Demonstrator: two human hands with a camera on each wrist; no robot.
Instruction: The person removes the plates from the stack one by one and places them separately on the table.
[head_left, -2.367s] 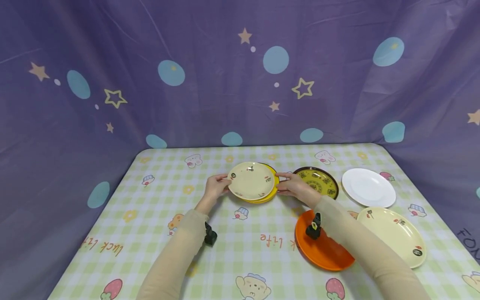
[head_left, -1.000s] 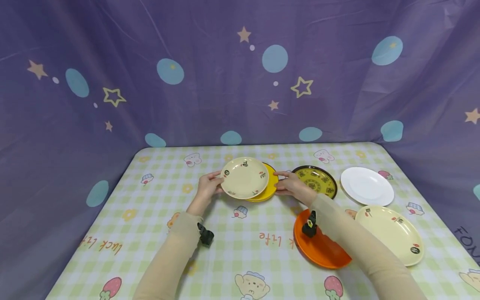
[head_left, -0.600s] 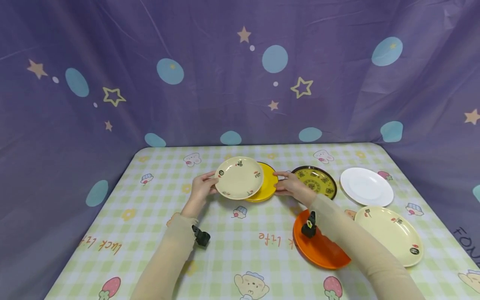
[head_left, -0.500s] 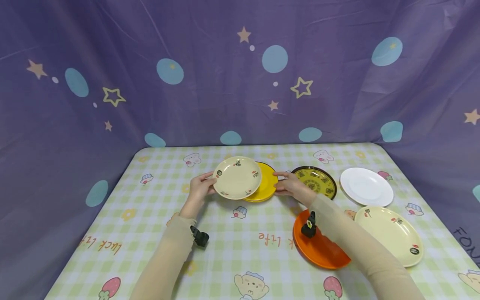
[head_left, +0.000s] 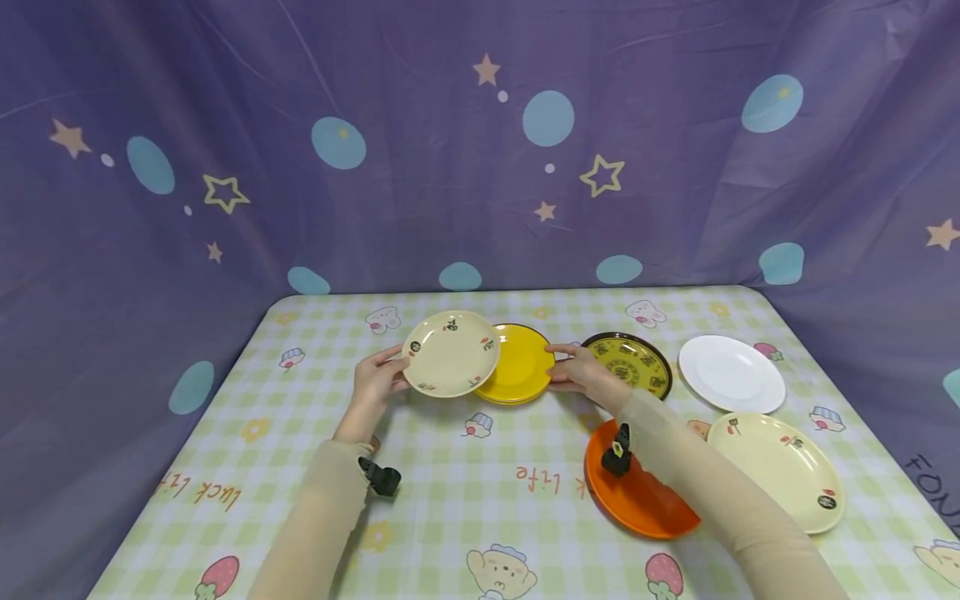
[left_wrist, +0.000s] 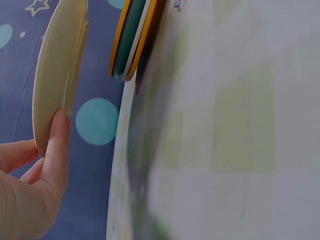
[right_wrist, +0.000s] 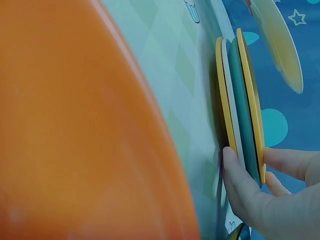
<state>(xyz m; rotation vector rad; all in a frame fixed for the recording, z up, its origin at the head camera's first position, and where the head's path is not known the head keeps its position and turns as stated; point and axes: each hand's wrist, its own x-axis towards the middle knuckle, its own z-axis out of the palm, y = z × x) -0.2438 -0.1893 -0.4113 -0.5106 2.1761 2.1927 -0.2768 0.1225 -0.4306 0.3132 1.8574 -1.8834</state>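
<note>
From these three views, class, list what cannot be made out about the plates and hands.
- Stack under the yellow plate: head view shows only the top plate.
- Orange plate: partly covered by the right sleeve.
- Left hand: its grip under the cream plate is hidden.
- Tablecloth: blurred in left wrist view.

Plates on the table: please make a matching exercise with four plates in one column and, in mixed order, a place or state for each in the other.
1. small cream plate
2. yellow plate
3. orange plate
4. white plate

a. partly under the right forearm
b. far right, untouched
c. lifted by the left hand
d. top of a stack steadied by the right hand

Pairs: 1-c, 2-d, 3-a, 4-b
</note>
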